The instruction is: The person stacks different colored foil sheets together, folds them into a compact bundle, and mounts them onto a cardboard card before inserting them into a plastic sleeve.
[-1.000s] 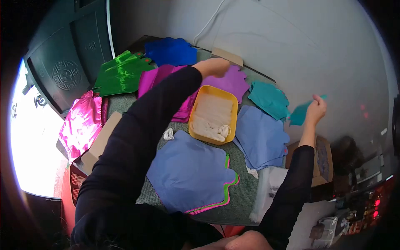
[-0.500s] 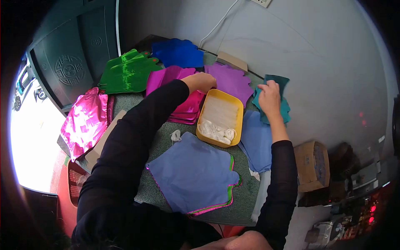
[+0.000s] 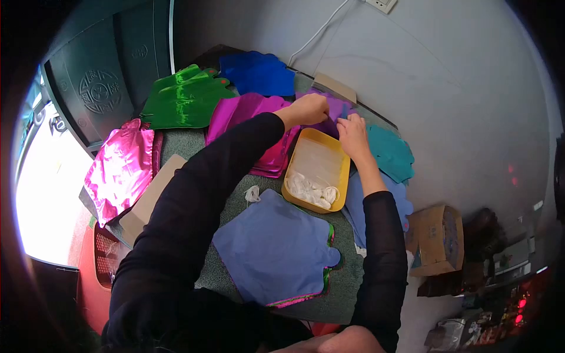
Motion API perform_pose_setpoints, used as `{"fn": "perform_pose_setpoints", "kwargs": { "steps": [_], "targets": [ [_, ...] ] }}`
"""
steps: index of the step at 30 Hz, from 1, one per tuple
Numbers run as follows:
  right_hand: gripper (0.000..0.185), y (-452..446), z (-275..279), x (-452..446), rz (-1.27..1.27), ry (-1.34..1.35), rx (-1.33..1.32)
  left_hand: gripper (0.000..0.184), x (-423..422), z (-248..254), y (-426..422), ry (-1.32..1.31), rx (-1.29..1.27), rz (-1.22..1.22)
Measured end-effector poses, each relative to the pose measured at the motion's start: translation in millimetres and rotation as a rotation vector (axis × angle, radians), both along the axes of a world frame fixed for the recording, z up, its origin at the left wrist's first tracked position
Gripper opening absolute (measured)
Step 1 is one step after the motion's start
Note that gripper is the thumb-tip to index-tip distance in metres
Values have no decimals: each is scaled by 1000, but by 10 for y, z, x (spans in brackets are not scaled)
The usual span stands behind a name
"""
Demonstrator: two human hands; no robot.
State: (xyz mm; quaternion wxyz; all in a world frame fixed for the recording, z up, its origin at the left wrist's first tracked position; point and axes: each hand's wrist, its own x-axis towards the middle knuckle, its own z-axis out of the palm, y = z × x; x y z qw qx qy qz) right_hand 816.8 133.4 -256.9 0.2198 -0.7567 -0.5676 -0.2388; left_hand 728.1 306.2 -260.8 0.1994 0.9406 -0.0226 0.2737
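Note:
A purple fabric piece with a scalloped edge [image 3: 333,117] lies behind the yellow tray, partly covered by my hands. My left hand [image 3: 309,110] is closed at its left side, with fingertips pinching the cloth. At its right side, my right hand [image 3: 353,135] has bent fingers gripping the edge. The yellow tray [image 3: 342,205] sits just below both hands, holding white cord bundles [image 3: 312,191] and clear plastic sheets. To the right of my right hand lies teal fabric [image 3: 391,153]. Nearer me is a stack of cut pieces topped by a blue-grey fabric piece [image 3: 276,244].
Around the table lie magenta pieces [image 3: 235,116], green pieces [image 3: 182,100], royal blue pieces [image 3: 257,73] and shiny pink fabric [image 3: 120,170]. More blue-grey pieces [image 3: 385,203] rest right of the tray. A cardboard box [image 3: 429,235] stands beyond the table's right side.
My right hand has let go of the lifted teal piece, which now lies flat, and has moved left to the purple fabric. My left hand has shifted slightly right onto it.

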Motion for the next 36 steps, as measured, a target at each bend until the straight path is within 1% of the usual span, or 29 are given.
{"fn": "perform_pose_setpoints", "kwargs": {
  "steps": [2, 7, 9, 11, 16, 18, 19, 20, 21, 22, 23, 24, 26, 27, 28, 29, 30, 31, 32, 33, 34, 35, 36],
  "targets": [
    [17, 42, -37, 21, -7, 9, 14, 18, 35, 15, -48, -80, -75, -27],
    [15, 54, -78, 47, -74, 50, 12, 19, 99, 40, -143, -120, -92, -71],
    [15, 55, -125, 49, -66, 100, 115, 19, 79, 55, -176, -121, -117, -85],
    [15, 63, -154, 72, -87, 136, 139, 20, 74, 54, -195, -96, -136, -57],
    [18, 84, -172, 111, -144, 201, 237, 22, 66, -22, -194, -123, -58, -13],
    [22, 66, -93, 84, -220, 408, 234, 23, 66, -62, -173, -125, -51, -9],
    [22, 62, -74, 85, -220, 408, 235, 28, 64, -85, -158, -111, -26, 2],
    [25, 47, -55, 113, -230, 510, 307, 34, 55, -100, -149, -96, -1, 12],
    [28, 28, -40, 139, -238, 612, 378, 34, 45, -119, -141, -95, -2, 13],
    [28, -5, -21, 167, -214, 670, 450, 43, 33, -137, -134, -124, -6, 25],
    [28, -44, 7, 214, -211, 661, 495, 52, 17, -151, -128, -153, -10, 37],
    [27, -94, 50, 256, -210, 650, 539, 52, -14, -146, -129, -152, -11, 38],
    [25, -213, 168, 366, -236, 621, 638, 68, -72, -99, -131, -79, -60, 47],
    [25, -275, 252, 385, -227, 595, 705, 68, -113, -42, -153, -80, -59, 47],
    [25, -348, 342, 406, -227, 595, 706, 70, -155, 15, -176, -19, -2, 98],
    [24, -434, 489, 354, -238, 622, 782, 73, -181, 44, -191, 43, 55, 150],
    [23, -515, 576, 380, -249, 648, 858, 73, -170, 18, -177, 43, 55, 150],
    [20, -584, 570, 631, -241, 596, 922, 66, -165, -11, -164, -30, 90, 147],
    [19, -670, 643, 695, -233, 637, 988, 58, -145, -52, -144, -104, 125, 144],
    [19, -752, 729, 723, -225, 678, 1053, 58, -85, -97, -91, -103, 125, 145],
    [23, -864, 800, 732, -238, 697, 1048, 43, -17, -120, -22, 24, 196, 110],
    [23, -938, 854, 735, -237, 699, 1048, 29, 19, -131, 23, 151, 266, 76],
    [24, -998, 902, 732, -269, 630, 1070, 29, 1, -130, 15, 151, 268, 78]
  ]
}}
